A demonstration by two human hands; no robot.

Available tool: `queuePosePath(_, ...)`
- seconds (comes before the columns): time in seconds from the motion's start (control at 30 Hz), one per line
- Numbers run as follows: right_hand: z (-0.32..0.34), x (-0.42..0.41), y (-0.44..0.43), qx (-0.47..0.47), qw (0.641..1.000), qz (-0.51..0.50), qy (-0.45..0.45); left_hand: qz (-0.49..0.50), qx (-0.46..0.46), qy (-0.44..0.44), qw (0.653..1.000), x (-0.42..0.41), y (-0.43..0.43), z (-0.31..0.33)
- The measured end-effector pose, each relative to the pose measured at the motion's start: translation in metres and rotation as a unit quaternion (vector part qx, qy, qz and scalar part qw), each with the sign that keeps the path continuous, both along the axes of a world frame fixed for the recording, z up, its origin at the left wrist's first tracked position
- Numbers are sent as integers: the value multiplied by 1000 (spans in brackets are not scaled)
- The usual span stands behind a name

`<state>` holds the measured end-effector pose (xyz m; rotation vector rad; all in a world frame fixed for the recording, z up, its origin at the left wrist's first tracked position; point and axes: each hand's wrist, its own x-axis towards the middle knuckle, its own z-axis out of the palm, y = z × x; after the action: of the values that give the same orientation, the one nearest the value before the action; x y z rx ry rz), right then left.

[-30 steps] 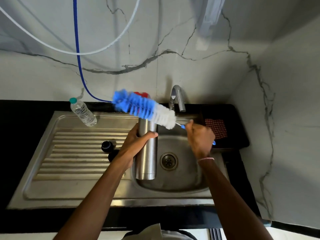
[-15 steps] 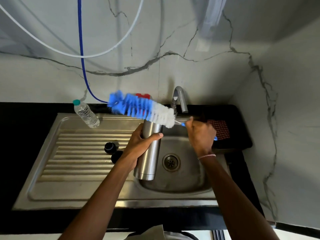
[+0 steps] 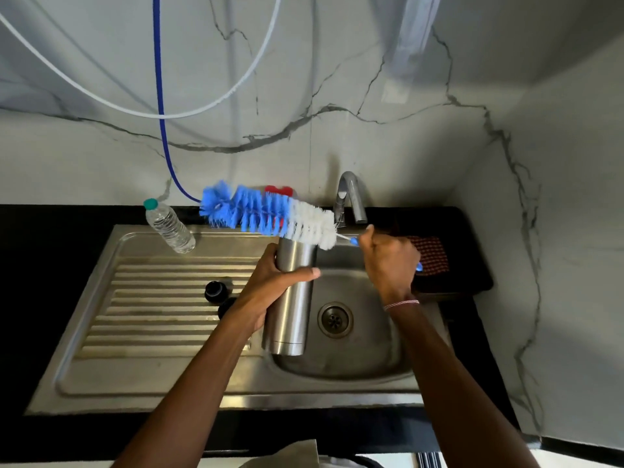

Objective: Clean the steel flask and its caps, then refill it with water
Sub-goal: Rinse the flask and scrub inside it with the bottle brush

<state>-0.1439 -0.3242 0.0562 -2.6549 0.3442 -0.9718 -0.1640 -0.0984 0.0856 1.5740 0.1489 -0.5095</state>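
Steel sink (image 3: 152, 366) in black desk (image 3: 50, 231), under both hands. Steel flask (image 3: 292, 298) upright over the basin, left hand (image 3: 270, 288) wrapped round its upper body, thumb across the front. Blue-white bottle brush (image 3: 270, 216) lies crosswise just above left hand, over flask mouth; right hand (image 3: 388, 261) fisted round its handle. Black cap (image 3: 216, 291) on drainboard just left of left hand, a second, probably also a cap, half hidden behind the wrist.

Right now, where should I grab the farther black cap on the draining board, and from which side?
Pinch the farther black cap round its side wall, coming from above and the left: it looks round and low, sitting on the ridged draining board, and the left hand crowds its right side.
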Motion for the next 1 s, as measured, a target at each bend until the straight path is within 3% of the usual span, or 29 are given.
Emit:
queuePosePath(0.2,-23,-31,-44,-33,998,-50,15,59,-36,24,997,3,22,-2)
queuePosePath(0.47,0,1,-3,-11,1000,-7,-8,4,10,-21,1000,2,-3,-1)
queuePosePath(0.63,-15,-28,-54,-78,996,-44,14,80,12,14,997,2,16,-3)
queuePosePath(0.87,4,6,-8,-53,998,-7,-26,-2,72,-11,997,0,-8,1)
queuePosePath(1.0,2,2,-36,-86,996,-25,-9,64,42,-1,997,0,3,0)
